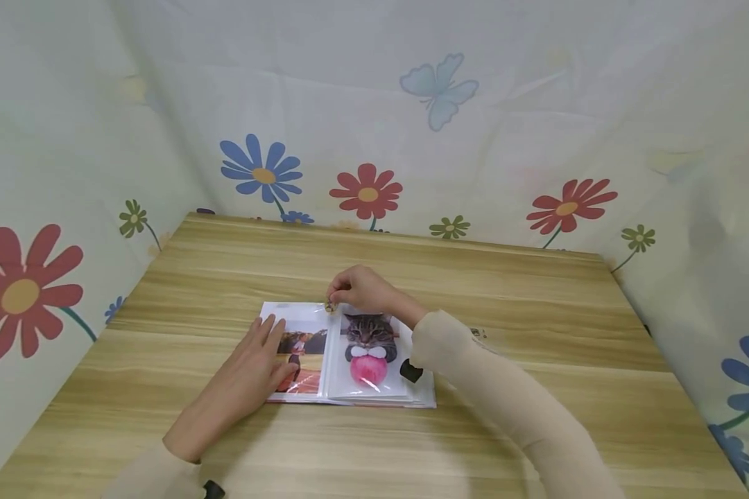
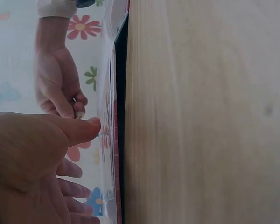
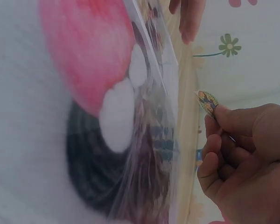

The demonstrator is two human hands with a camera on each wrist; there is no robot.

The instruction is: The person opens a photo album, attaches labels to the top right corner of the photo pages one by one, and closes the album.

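A photo album [image 1: 422, 396] lies open on the table, its pages in clear shiny sleeves. On its left page is a photo of a person outdoors [image 1: 311, 364]; the right page shows a cat picture [image 1: 369, 334] with a pink ball. My left hand [image 1: 250, 371] rests on the left page's outer side, fingers spread and straight. Between thumb and forefinger, my right hand [image 1: 365, 290] pinches a small patterned sticker [image 3: 206, 101] over the album's top edge near the spine. In the right wrist view the sticker appears raised off the page.
The wooden table [image 1: 512, 291] stretches around the album. A small printed piece [image 1: 478, 333] lies on it beyond the right sleeve. A pale curtain [image 1: 324, 90] with flowers and a butterfly stands behind and along both sides.
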